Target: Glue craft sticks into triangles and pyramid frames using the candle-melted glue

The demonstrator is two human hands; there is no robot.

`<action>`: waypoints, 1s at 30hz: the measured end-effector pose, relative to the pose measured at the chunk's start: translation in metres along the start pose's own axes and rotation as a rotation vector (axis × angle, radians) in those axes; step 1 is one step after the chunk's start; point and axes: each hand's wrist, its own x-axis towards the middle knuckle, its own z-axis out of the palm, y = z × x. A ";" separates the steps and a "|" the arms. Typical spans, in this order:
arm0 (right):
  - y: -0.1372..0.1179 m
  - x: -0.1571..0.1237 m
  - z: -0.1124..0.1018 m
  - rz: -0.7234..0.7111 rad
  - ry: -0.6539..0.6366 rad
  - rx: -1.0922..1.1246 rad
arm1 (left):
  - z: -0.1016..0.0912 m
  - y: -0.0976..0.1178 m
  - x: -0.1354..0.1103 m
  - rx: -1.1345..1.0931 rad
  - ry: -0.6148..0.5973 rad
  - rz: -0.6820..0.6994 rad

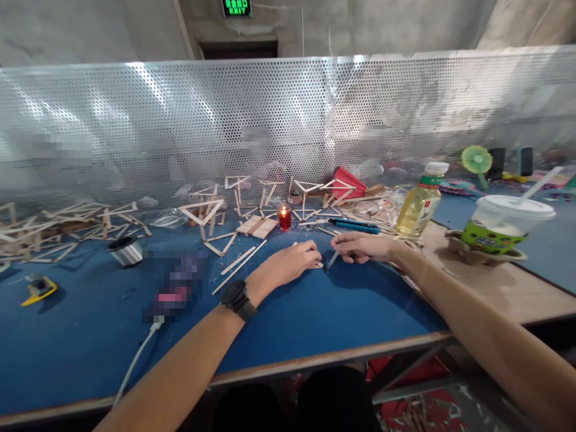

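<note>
My left hand (288, 264), with a black watch on its wrist, lies on the blue table top (315, 324) with fingers curled onto a small wooden stick piece (317, 264), pressing it down. My right hand (360, 247) is just to its right, fingers pinched round a thin dark tool (332, 260) whose tip touches the table beside the stick piece. Two long loose wooden sticks (240, 264) lie to the left of my left hand. A lit red candle (284, 217) stands behind the hands.
Several triangular stick frames (202, 210) stand along a perforated metal screen (288, 126). A blue utility knife (355, 225), an oil bottle (420, 207), a lidded cup with straw (506, 225), a metal tin (126, 251), a yellow tool (39, 289) and a white cable (135, 360) are around.
</note>
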 end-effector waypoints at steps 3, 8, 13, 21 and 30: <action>0.001 -0.001 -0.003 0.005 -0.006 0.037 | 0.001 -0.001 0.001 0.053 -0.020 0.023; 0.002 -0.002 -0.008 -0.030 -0.007 0.065 | 0.008 -0.005 0.004 0.079 -0.044 0.047; 0.005 -0.002 -0.009 -0.054 -0.016 -0.011 | 0.007 -0.005 0.003 0.027 -0.046 0.035; 0.005 -0.002 -0.008 -0.049 -0.010 -0.023 | 0.000 0.000 0.000 -0.008 -0.058 -0.009; 0.004 -0.003 -0.006 -0.032 -0.006 -0.007 | -0.008 0.004 -0.004 -0.093 -0.051 -0.048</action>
